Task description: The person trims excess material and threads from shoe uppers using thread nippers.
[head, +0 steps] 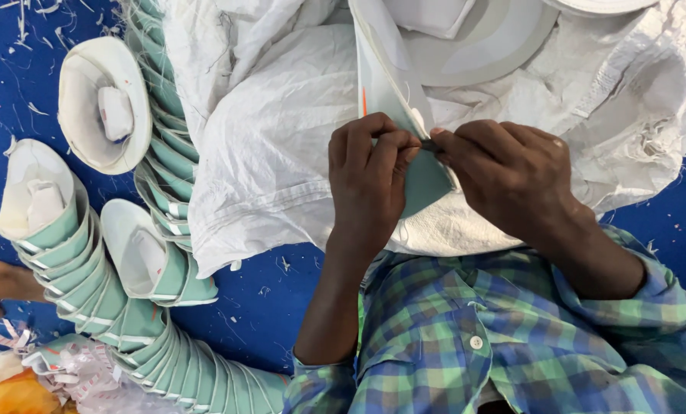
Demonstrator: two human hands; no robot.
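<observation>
Pinching one green cap piece point(423, 180): left hand point(370, 176); right hand point(508, 172).

Soft, even daylight fills the frame, bright without a clear source. The white woven sack point(281, 146) at the upper centre is near overexposed, its folds washed pale, while the blue floor point(266, 299) stays richly saturated. Shadows are weak and diffuse, deepest under the left hand point(370, 180) and the right hand point(511, 176) at centre. Focus is sharp at centre; the lower left corner goes soft. Stacked caps point(82, 276) at the left edge bend slightly with wide-angle distortion.
</observation>
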